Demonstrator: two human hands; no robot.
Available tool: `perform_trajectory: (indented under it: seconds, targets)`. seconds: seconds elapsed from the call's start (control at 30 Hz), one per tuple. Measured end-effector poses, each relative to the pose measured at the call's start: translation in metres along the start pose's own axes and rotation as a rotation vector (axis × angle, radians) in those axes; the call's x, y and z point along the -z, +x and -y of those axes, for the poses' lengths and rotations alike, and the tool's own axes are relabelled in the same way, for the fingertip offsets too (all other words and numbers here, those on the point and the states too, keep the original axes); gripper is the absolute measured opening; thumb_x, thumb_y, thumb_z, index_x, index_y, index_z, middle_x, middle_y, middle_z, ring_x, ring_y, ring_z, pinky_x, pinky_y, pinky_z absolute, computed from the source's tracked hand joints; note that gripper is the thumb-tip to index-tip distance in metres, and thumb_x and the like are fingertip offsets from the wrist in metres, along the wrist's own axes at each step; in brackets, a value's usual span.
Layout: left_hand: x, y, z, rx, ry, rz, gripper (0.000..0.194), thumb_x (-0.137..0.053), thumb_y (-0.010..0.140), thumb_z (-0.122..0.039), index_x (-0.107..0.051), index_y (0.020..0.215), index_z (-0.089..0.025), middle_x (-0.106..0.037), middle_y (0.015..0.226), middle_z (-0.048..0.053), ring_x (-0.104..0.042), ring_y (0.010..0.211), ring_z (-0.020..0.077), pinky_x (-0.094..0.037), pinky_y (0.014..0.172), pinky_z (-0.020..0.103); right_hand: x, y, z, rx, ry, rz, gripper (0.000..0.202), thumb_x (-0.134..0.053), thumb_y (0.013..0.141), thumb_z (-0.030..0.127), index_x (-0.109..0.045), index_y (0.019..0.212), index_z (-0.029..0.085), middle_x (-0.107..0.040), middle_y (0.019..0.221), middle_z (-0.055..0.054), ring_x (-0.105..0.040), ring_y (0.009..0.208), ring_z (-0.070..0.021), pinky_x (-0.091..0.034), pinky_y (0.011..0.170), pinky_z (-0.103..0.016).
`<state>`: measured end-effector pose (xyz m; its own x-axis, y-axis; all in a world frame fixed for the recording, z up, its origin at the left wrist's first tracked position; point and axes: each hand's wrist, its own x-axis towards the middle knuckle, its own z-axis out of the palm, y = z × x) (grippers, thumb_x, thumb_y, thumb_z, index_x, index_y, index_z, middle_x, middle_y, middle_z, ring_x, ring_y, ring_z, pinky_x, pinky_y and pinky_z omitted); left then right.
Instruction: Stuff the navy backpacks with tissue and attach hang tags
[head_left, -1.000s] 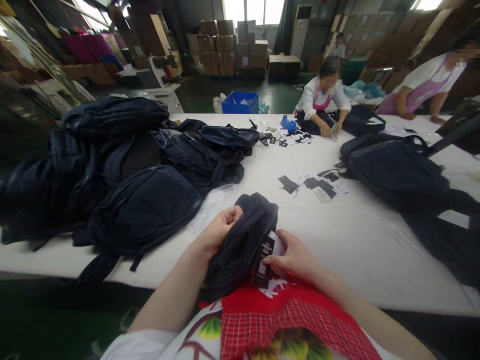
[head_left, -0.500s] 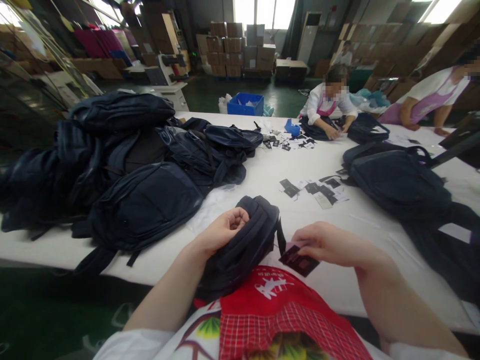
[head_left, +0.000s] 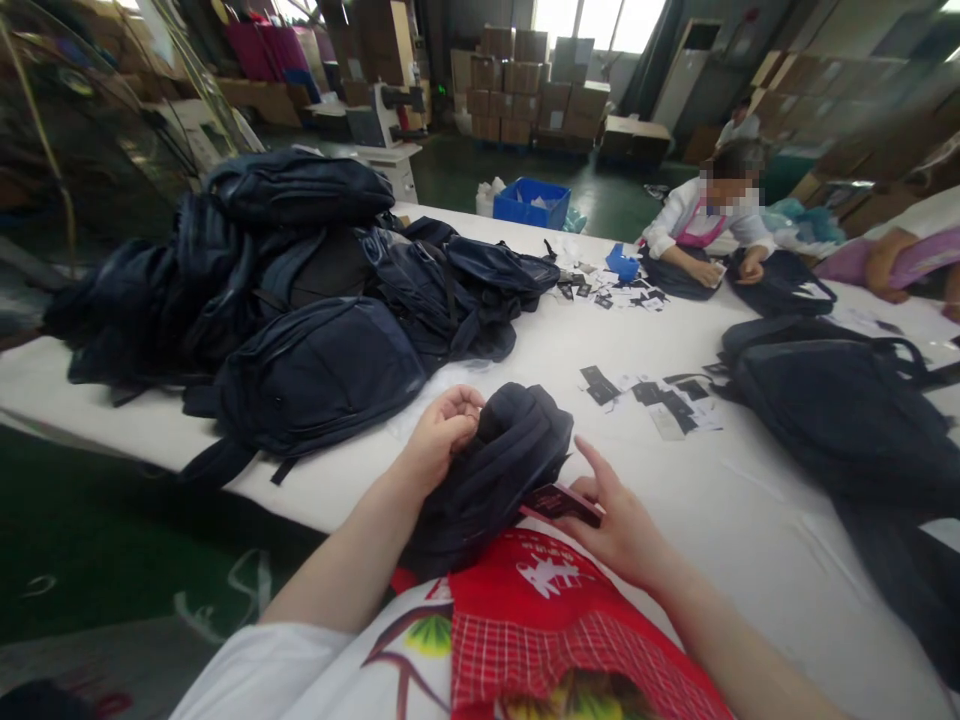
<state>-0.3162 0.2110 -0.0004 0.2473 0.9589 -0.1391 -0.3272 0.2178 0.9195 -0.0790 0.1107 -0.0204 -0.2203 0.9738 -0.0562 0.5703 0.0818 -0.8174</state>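
Observation:
A dark navy backpack (head_left: 499, 470) stands bunched up at the table edge, against my red apron. My left hand (head_left: 442, 435) is at its left side, the fingers curled in a pinch on the edge of the fabric; the exact spot gripped is partly hidden. To the right of the bag, my right hand (head_left: 611, 520) holds a dark hang tag (head_left: 564, 503) with a pinkish edge between thumb and bent fingers. Its index finger points up, apart from the tag. The tag's left end is against the bag's side.
Navy backpacks (head_left: 322, 375) are heaped on the left of the white table (head_left: 540, 365). Loose black and white tags (head_left: 664, 400) lie ahead, and another backpack (head_left: 832, 400) lies at right. Across the table a co-worker (head_left: 709, 220) handles bags near a blue bin (head_left: 532, 203).
My right hand has brought the tag leftward against the backpack, and its index finger has stretched out. My left hand has shifted slightly along the bag's edge. The view has turned left.

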Motion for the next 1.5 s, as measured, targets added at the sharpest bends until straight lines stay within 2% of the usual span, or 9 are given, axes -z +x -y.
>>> perform_trajectory:
  seconds: [0.2, 0.37, 0.47, 0.67, 0.8, 1.0, 1.13, 1.27, 1.5]
  targets:
    - [-0.003, 0.002, 0.004, -0.104, -0.078, -0.166, 0.021, -0.063, 0.057, -0.012, -0.06, 0.078, -0.015, -0.054, 0.061, -0.004, -0.045, 0.056, 0.0071, -0.035, 0.056, 0.018, 0.007, 0.019, -0.006, 0.179, -0.22, -0.179, 0.011, -0.069, 0.076, 0.029, -0.065, 0.084, 0.021, -0.063, 0.092, -0.007, -0.06, 0.088, -0.023, -0.05, 0.079, -0.037]
    - [0.009, -0.002, -0.011, 0.035, -0.463, 0.034, 0.026, -0.069, 0.056, -0.016, -0.066, 0.082, -0.015, -0.045, 0.05, -0.006, -0.052, 0.06, 0.0107, -0.045, 0.061, 0.021, 0.045, 0.012, -0.005, 0.029, -0.127, -0.013, 0.025, -0.057, 0.088, 0.041, -0.065, 0.075, 0.021, -0.068, 0.082, -0.004, -0.064, 0.076, -0.0196, -0.052, 0.07, -0.031]
    - [0.008, -0.004, -0.022, 0.048, -0.583, 0.159, 0.044, -0.074, 0.058, -0.017, -0.068, 0.101, -0.02, -0.065, 0.071, -0.001, -0.059, 0.062, 0.0094, -0.046, 0.056, 0.018, 0.069, 0.007, 0.002, -0.06, -0.147, -0.074, 0.027, -0.057, 0.089, 0.046, -0.069, 0.087, 0.022, -0.069, 0.072, -0.001, -0.064, 0.066, -0.0183, -0.051, 0.061, -0.028]
    - [-0.033, 0.002, -0.062, -0.138, 0.15, 0.59, 0.07, -0.075, 0.069, -0.022, -0.053, 0.135, -0.029, -0.068, 0.12, 0.011, -0.071, 0.075, 0.0194, -0.048, 0.057, 0.025, 0.094, 0.022, 0.049, 0.247, -0.314, -0.004, 0.022, -0.059, 0.09, 0.04, -0.074, 0.097, 0.025, -0.074, 0.082, -0.003, -0.066, 0.069, -0.0179, -0.049, 0.061, -0.027]
    - [-0.067, 0.001, -0.072, -0.43, 0.669, 0.562, 0.106, -0.086, 0.052, -0.018, -0.039, 0.146, -0.028, -0.074, 0.106, 0.008, -0.069, 0.093, 0.0283, -0.048, 0.074, 0.03, 0.088, 0.036, 0.08, 0.401, -0.466, 0.01, 0.015, -0.058, 0.09, 0.029, -0.073, 0.09, 0.027, -0.072, 0.076, 0.0, -0.063, 0.064, -0.0138, -0.044, 0.06, -0.025]
    - [-0.087, 0.005, -0.047, -0.588, 0.905, 0.502, 0.089, -0.076, 0.06, -0.011, -0.046, 0.143, -0.023, -0.071, 0.07, 0.0, -0.062, 0.057, 0.0217, -0.036, 0.051, 0.026, 0.067, 0.041, 0.077, 0.458, -0.476, -0.374, 0.004, -0.061, 0.079, 0.023, -0.062, 0.076, 0.022, -0.066, 0.069, -0.001, -0.06, 0.063, -0.0166, -0.043, 0.059, -0.029]
    - [-0.08, 0.004, -0.05, -0.491, 0.758, 0.537, 0.066, -0.076, 0.067, -0.022, -0.058, 0.13, -0.026, -0.07, 0.07, -0.001, -0.062, 0.06, 0.0181, -0.042, 0.055, 0.024, 0.066, 0.035, 0.064, 0.625, -0.373, -0.665, 0.02, -0.046, 0.092, 0.018, -0.063, 0.101, 0.024, -0.069, 0.095, -0.007, -0.064, 0.088, -0.021, -0.049, 0.079, -0.035]
    - [-0.074, 0.002, -0.056, -0.425, 0.417, 0.409, 0.051, -0.073, 0.073, -0.021, -0.062, 0.123, -0.02, -0.073, 0.09, 0.004, -0.067, 0.076, 0.0183, -0.053, 0.068, 0.026, 0.064, 0.031, 0.046, 0.425, -0.24, -0.967, 0.018, -0.044, 0.095, 0.02, -0.061, 0.092, 0.022, -0.064, 0.083, -0.006, -0.062, 0.079, -0.0212, -0.05, 0.076, -0.036]
    - [-0.083, 0.002, -0.062, -0.617, 0.141, -0.046, 0.023, -0.077, 0.073, -0.029, -0.068, 0.092, -0.018, -0.071, 0.083, 0.002, -0.065, 0.074, 0.0167, -0.054, 0.068, 0.025, 0.055, 0.025, 0.036, 0.489, -0.244, -0.175, 0.042, -0.057, 0.087, 0.025, -0.051, 0.129, 0.025, -0.059, 0.127, -0.01, -0.056, 0.117, -0.0264, -0.047, 0.098, -0.041]
